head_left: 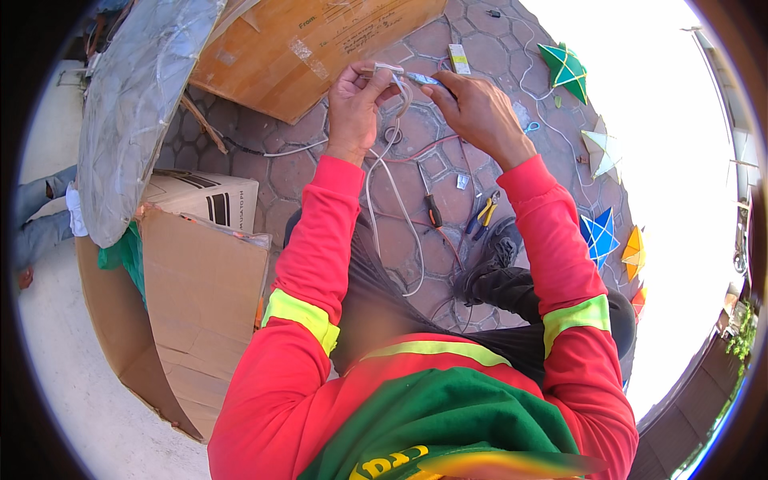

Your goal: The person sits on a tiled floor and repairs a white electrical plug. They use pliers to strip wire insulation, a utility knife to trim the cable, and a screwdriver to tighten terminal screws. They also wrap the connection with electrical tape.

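Pinches small white piece [389, 70] between thumb and fingers of left hand [354, 112]; too small to tell its kind. Grips slim blue tool [422, 79] in right hand [480, 116], with fingers curled closed around one end; can't make out exact type. Holds both out in front, between the hands, near big orange-brown box [268, 68].

Probably steadies piece with left so as to aim tool with right; likely brings the two close together for fine work. Points tool leftward at white piece; can't tell if touching or just beside. Runs long axis of tool roughly left to right, dipping slightly toward right hand. Lies much the same way with white piece, nearly end to end with tool.

Hangs white cable [369, 192] below left hand in loose loops, presumably slack to avoid tugging. Shows screwdriver [433, 210] and yellow-black pliers [485, 214] on paving [394, 252] by black shoe [498, 250], perhaps for easy reach. Points screwdriver shaft away from body. Farther right, shows green star [564, 74], white star [602, 150] and blue star [600, 236] in curving row, maybe set aside from the work. To the left, shows cardboard carton [210, 304].
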Action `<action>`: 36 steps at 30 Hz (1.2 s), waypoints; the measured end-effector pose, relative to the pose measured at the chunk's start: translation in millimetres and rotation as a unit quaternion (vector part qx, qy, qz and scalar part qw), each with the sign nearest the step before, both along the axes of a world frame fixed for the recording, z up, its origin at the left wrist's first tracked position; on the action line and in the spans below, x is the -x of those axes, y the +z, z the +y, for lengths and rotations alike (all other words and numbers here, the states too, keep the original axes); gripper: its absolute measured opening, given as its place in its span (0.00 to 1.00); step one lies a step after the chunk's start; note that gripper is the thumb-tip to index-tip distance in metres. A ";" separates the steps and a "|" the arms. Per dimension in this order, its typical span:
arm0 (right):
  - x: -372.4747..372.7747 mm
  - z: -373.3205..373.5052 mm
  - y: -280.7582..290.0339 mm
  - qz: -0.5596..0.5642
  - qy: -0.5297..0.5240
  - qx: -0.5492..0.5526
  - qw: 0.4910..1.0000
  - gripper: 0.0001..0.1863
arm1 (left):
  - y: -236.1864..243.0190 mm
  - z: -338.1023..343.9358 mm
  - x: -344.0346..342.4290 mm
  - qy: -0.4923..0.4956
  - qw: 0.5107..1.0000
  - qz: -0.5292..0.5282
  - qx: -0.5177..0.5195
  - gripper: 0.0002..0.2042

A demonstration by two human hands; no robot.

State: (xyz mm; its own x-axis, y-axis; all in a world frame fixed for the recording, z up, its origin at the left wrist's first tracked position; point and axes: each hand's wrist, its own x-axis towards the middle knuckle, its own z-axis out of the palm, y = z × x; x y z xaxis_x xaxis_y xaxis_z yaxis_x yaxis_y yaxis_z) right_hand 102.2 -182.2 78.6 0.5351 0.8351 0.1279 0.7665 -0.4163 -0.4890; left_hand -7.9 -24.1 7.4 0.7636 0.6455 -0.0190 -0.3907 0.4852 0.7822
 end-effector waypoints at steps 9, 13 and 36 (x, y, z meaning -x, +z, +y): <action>0.1 0.9 -0.7 0.025 -0.005 0.022 0.999 0.23 | -4.7 2.4 0.4 -0.012 0.999 0.021 -0.032 0.09; -4.0 -2.1 2.7 0.034 0.040 0.028 0.998 0.24 | -1.7 -1.5 -0.6 -0.001 1.000 0.017 -0.014 0.07; -9.0 -9.0 -3.2 -0.090 0.051 -0.062 0.993 0.20 | 0.7 4.4 3.5 -0.019 1.000 -0.019 -0.002 0.09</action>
